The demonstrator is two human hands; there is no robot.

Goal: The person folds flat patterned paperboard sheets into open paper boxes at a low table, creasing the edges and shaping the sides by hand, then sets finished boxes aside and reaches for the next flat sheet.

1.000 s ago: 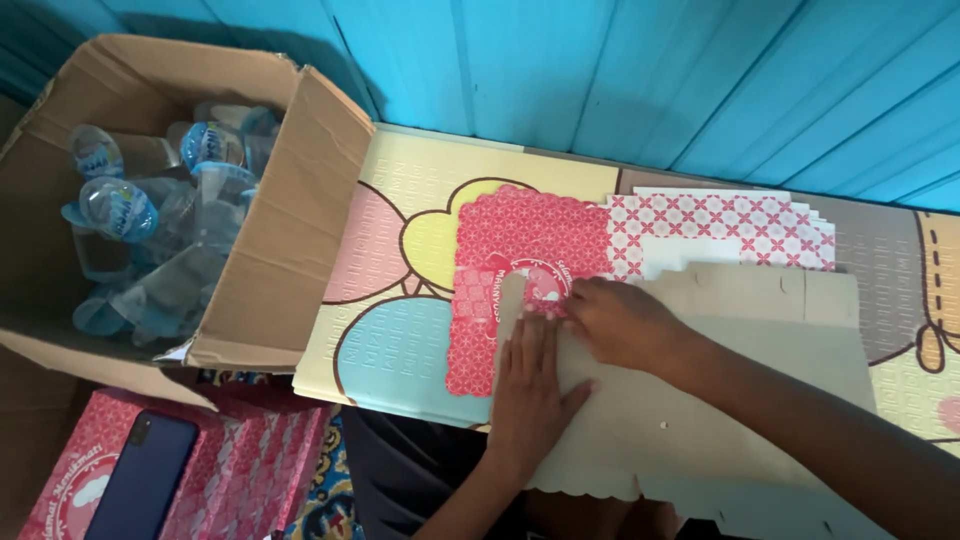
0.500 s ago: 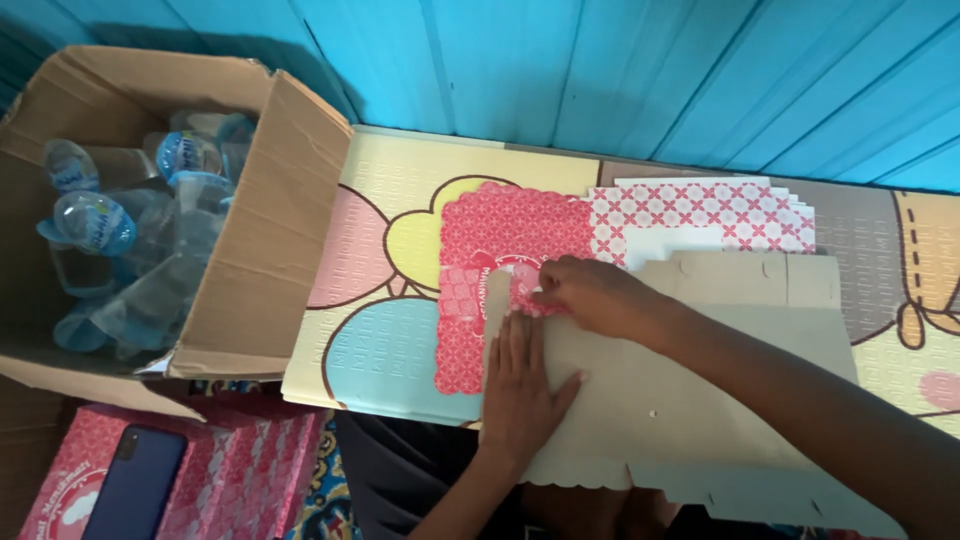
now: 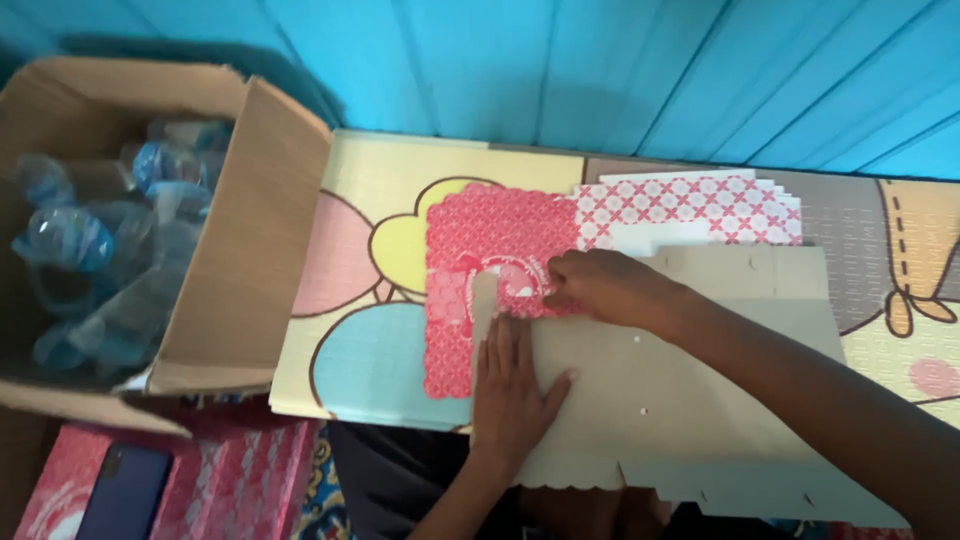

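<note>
A flat, unfolded paperboard box blank (image 3: 680,390) lies grey side up on a colourful play mat (image 3: 380,250). Its red patterned printed side (image 3: 480,240) shows where a panel is turned over at the left. My left hand (image 3: 512,385) presses flat, palm down, on the grey board near its left edge. My right hand (image 3: 605,288) reaches in from the right, fingertips pinching the small flap at the fold between grey and red. More flat red-and-white patterned blanks (image 3: 700,205) are stacked behind, fanned out.
At the left stands an open cardboard carton (image 3: 250,260) holding several sealed plastic water cups (image 3: 70,240). Below it lie red patterned boxes (image 3: 230,480) with a dark phone (image 3: 125,495) on top. A blue plank wall (image 3: 600,70) runs behind the mat.
The view has shifted slightly; both hands stay on the blank. My right hand's fingertips have worked a little further left along the fold at the red panel.
</note>
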